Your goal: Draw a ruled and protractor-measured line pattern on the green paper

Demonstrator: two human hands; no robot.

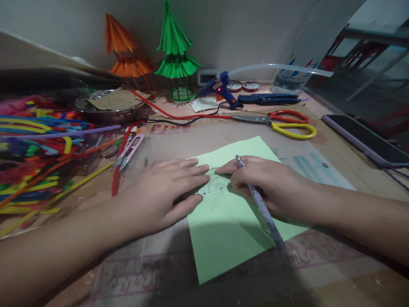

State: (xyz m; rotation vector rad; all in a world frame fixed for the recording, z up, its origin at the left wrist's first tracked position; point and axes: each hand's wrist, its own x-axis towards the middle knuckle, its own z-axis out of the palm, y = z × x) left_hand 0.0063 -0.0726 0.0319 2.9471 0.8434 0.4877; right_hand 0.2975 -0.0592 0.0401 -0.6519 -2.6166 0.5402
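A sheet of light green paper (223,251) lies on the clear mat, with faint pencil lines on it. On the paper rests a transparent protractor (220,183), partly covered by both hands. My left hand (174,185) lies with its fingers spread, the fingertips on the protractor's left side and the paper. My right hand (268,181) is closed around a pen (263,209), whose tip points up and away from the paper. The index finger of that hand reaches to the protractor's upper right edge.
Behind the paper lie scissors (294,130), a blue glue gun (220,87) and blue pliers (268,99). Green (175,47) and orange (124,47) fuzzy-stick towers stand at the back. Coloured sticks (35,149) and pink snips (131,149) lie left, a phone (367,138) right.
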